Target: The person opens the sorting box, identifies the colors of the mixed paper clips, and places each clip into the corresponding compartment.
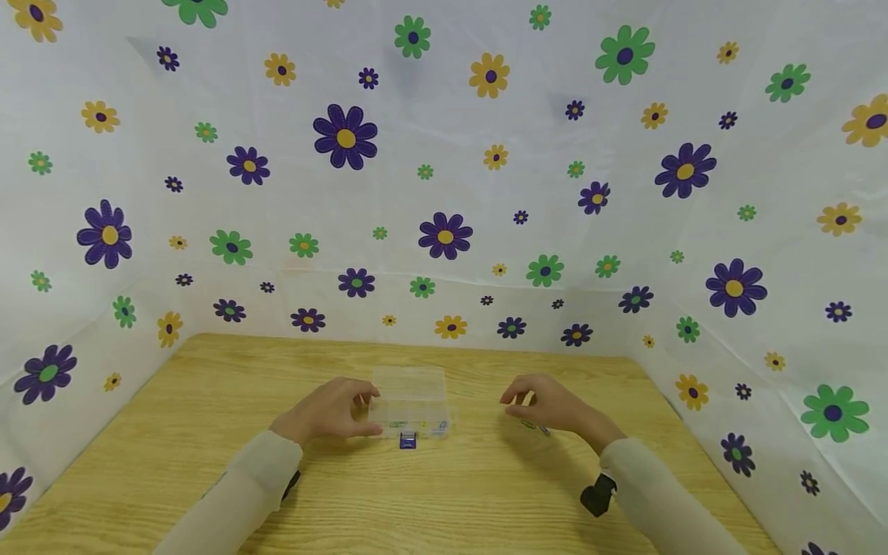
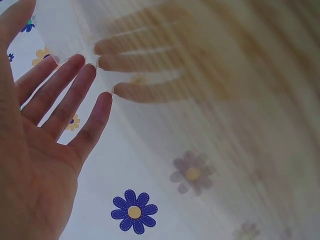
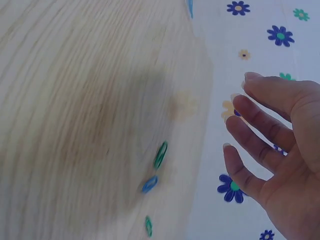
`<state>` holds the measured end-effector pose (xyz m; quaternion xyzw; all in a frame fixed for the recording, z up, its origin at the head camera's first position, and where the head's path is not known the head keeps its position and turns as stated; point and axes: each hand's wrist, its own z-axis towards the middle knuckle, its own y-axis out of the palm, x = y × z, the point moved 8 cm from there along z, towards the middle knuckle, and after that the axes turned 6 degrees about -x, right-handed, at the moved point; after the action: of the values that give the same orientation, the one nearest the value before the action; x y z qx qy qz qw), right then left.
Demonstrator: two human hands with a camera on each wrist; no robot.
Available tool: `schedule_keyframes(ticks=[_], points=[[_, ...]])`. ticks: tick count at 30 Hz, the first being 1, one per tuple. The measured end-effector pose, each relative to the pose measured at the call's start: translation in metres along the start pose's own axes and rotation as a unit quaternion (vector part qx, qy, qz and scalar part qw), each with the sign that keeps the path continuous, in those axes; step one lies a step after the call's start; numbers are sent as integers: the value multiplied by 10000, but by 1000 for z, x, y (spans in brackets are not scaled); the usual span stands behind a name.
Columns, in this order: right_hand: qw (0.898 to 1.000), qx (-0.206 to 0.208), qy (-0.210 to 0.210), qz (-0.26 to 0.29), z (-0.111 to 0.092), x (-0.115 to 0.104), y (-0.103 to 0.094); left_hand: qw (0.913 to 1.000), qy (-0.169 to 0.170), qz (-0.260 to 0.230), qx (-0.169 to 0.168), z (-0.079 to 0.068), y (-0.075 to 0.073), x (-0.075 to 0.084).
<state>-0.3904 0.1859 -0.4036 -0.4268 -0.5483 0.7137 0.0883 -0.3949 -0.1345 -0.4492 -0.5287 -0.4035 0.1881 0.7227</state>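
A clear plastic compartment box (image 1: 397, 408) lies on the table with its lid (image 1: 408, 382) opened toward the back. Small green, yellow and blue pieces are in its front compartments. My left hand (image 1: 338, 410) is at the box's left side, thumb and fingers apart; whether it touches the box I cannot tell. In the left wrist view its fingers (image 2: 80, 95) are nearly straight. My right hand (image 1: 544, 401) hovers over a green paper clip (image 3: 160, 155) and a blue paper clip (image 3: 149, 184), fingers loosely bent, nothing seen between them. Another green clip (image 3: 148, 226) lies nearby.
A small dark-blue piece (image 1: 408, 440) is at the box's front edge. The wooden table (image 1: 416, 501) is bounded by white flowered sheeting (image 1: 444, 193) at the back and both sides. A blue object (image 3: 190, 7) shows at the right wrist view's top.
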Motion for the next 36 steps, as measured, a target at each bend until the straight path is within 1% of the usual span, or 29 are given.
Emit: schedule_keyframes(ticks=[5,10,14,19,23,29,33,36], points=[[9999,61,150,48,-18,15,-4,10000,-3,-10,5,1,0,-1],[9995,187,213,-123,-33,24,-8,10000,-18,-19,18,2,0,-3],[9993,182,289,-159,-43,31,-7,10000,-17,3,7,2,0,-3],[9992,181,348,-23,-52,39,-3,10000,-46,-7,-9,2,0,-3],[9985,300,452,-114,-56,47,0,10000,-40,-6,-7,1,0,-2],[9942,464,786,-561,-56,58,4,10000,-14,-6,-18,0,0,-1],[9903,550,976,-827,-53,60,4,10000,-26,8,-6,1,0,-1],[9890,587,967,-952,-52,59,4,10000,-9,11,9,1,0,-1]])
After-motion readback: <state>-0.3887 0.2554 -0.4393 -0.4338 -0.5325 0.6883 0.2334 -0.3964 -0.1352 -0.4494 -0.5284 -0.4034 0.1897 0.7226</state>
